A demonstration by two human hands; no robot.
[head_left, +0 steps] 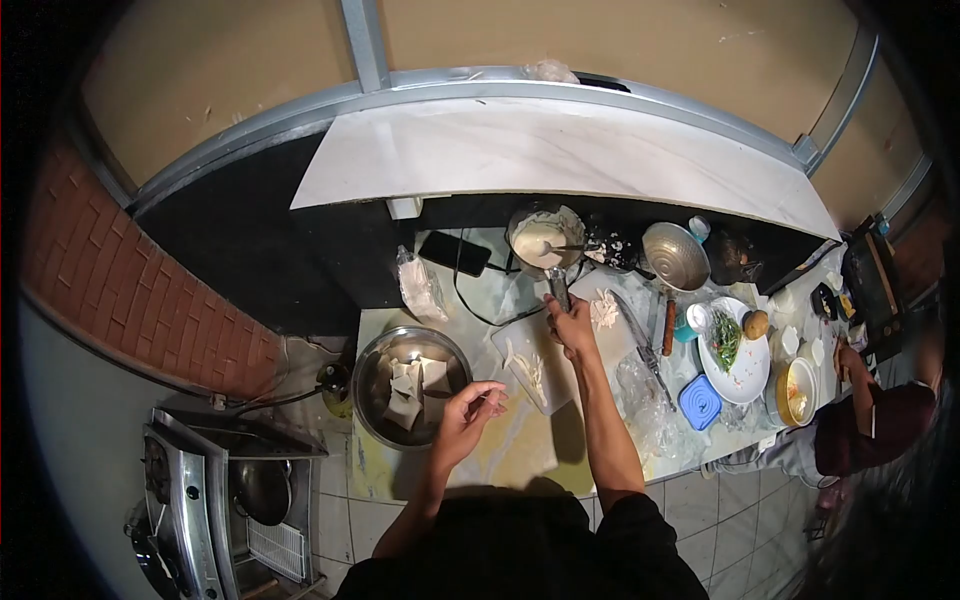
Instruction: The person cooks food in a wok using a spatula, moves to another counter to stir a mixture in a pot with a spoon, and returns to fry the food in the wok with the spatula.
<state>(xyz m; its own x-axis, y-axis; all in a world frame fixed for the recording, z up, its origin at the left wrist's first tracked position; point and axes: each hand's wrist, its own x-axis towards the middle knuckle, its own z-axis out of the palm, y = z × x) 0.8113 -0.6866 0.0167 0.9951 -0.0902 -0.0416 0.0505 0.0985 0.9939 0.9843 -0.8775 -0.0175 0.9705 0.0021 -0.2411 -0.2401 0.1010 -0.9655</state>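
My right hand (pixel 571 327) is wrapped round the handle of a saucepan (pixel 557 288) at the back of the counter. Inside the pan is a thick white sauce (pixel 532 238), with a spoon (pixel 562 247) resting in it. My left hand (pixel 470 412) hovers beside a steel bowl (pixel 362 403), its fingers loosely bent and apart, with nothing visible in them. Several flat white sheets (pixel 403 411) lie in that bowl. Between my hands, pale shreds (pixel 527 374) lie on a white cutting board (pixel 560 385). More shreds (pixel 604 308) sit to the right of my right hand.
Behind the bowl are a plastic packet (pixel 421 287) and a black phone (pixel 453 254). To the right lie a long knife (pixel 650 358), a metal pan (pixel 676 256), a blue lid (pixel 700 402) and a plate (pixel 738 385) with greens. A co-worker (pixel 865 425) stands at the far right.
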